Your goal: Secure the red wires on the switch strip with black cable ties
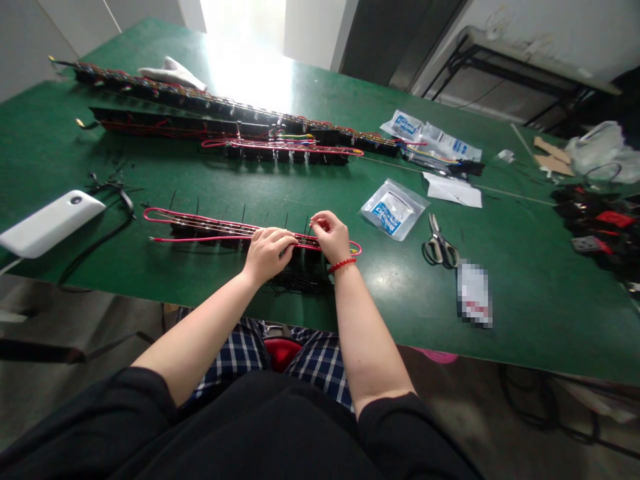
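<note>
A long strip of black switch blocks wired with red wires [200, 230] lies along the near part of the green table [320, 313]. Several thin black cable ties stand up from it. My left hand [267, 252] is closed over the strip's right part, fingers curled on the wires. My right hand [330, 233], with a red bead bracelet at the wrist, pinches a black cable tie [309, 228] standing just above the strip's right end.
Three more wired strips [280, 150] lie farther back. A white power bank [47, 223] sits at left with a black cable. Scissors [440, 247], small plastic bags [393, 210], a white paper [453, 190] and black parts [597, 230] lie at right.
</note>
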A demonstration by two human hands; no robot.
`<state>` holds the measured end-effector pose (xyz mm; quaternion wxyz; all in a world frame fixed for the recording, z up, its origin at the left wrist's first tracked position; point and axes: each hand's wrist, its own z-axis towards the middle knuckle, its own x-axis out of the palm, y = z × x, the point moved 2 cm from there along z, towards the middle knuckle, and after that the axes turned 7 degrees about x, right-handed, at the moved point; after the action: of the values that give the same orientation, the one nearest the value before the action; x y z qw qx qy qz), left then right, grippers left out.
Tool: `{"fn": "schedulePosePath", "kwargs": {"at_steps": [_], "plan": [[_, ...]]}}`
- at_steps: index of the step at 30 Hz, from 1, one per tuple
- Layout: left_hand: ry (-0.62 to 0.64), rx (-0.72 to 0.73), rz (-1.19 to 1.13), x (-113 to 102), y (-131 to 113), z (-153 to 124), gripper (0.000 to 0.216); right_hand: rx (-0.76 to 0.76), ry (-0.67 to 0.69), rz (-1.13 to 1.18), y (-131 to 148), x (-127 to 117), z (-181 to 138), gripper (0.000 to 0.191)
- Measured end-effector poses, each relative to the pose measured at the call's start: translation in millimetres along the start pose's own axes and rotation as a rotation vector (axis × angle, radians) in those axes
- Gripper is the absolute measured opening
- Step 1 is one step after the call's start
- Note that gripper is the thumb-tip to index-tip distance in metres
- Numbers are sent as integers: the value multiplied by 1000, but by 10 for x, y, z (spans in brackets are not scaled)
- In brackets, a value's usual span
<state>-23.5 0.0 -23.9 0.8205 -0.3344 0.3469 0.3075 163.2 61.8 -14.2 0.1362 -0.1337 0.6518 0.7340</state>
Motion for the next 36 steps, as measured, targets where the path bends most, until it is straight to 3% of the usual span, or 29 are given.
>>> {"fn": "schedulePosePath", "kwargs": {"at_steps": [4, 14, 23, 36], "plan": [[-13, 4, 3, -7, -2, 7, 17, -29, 15, -62, 7, 30, 12, 6], [-30, 8, 8, -18, -6, 14, 17, -216, 58, -477, 196, -17, -106, 11], [-14, -9, -23, -2, 13, 14, 17, -26, 110, -221, 36, -50, -85, 7], [-20, -8, -40, 7, 22, -12, 14, 45, 128, -229, 0, -44, -51, 7]]}}
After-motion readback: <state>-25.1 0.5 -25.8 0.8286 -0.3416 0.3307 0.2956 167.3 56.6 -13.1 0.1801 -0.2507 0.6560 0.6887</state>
